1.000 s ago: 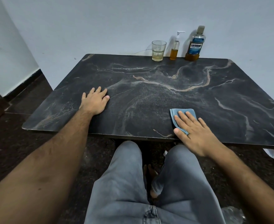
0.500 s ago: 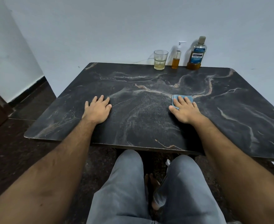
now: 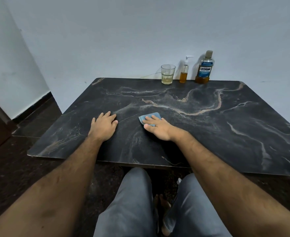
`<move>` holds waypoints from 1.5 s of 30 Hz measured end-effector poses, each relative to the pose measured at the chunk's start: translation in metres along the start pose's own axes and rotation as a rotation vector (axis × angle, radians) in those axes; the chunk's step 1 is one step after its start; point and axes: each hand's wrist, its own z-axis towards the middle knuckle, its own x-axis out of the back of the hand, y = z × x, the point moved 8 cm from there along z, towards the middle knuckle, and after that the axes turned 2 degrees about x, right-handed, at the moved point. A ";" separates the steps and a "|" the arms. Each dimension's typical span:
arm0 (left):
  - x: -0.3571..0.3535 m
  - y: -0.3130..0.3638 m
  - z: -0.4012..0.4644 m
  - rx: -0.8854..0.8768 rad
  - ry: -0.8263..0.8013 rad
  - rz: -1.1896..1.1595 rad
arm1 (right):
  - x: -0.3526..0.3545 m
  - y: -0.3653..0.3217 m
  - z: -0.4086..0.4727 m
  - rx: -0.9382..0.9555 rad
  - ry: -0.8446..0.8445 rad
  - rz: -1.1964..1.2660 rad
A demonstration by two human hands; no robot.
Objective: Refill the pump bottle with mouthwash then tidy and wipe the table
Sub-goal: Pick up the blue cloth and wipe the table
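While the dark marble table (image 3: 209, 134) is sitting against the wall, both hands are lying flat on it. Left hand (image 3: 104, 128): fingers spread, holding nothing. Right hand (image 3: 158, 128): fingers extended, pressing down on the blue cloth (image 3: 153, 115). Mouthwash bottle (image 3: 204, 68), pump bottle (image 3: 184, 72) and glass (image 3: 167, 74) are lining the far edge, well apart from the hands.

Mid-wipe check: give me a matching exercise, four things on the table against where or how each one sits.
Things:
1. blue cloth
2. glass
3. pump bottle
4. Listerine bottle

States:
A. rightmost of the row at the wall
B. flat under the right hand
C. between the other two containers
D. leftmost of the row, a little pale liquid inside

Pairs: 1-B, 2-D, 3-C, 4-A
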 end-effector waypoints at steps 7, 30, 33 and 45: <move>0.030 0.034 -0.028 -0.105 0.249 -0.417 | 0.049 0.018 -0.058 -0.113 0.394 0.997; 0.022 0.088 0.025 0.156 -0.118 -1.129 | 0.074 0.067 -0.024 -0.318 0.543 1.023; 0.027 0.090 0.052 0.135 -0.208 -1.095 | 0.087 0.078 0.003 -0.371 0.615 0.976; 0.024 0.070 0.194 0.203 0.014 -1.037 | 0.119 0.113 0.136 -0.284 0.597 1.055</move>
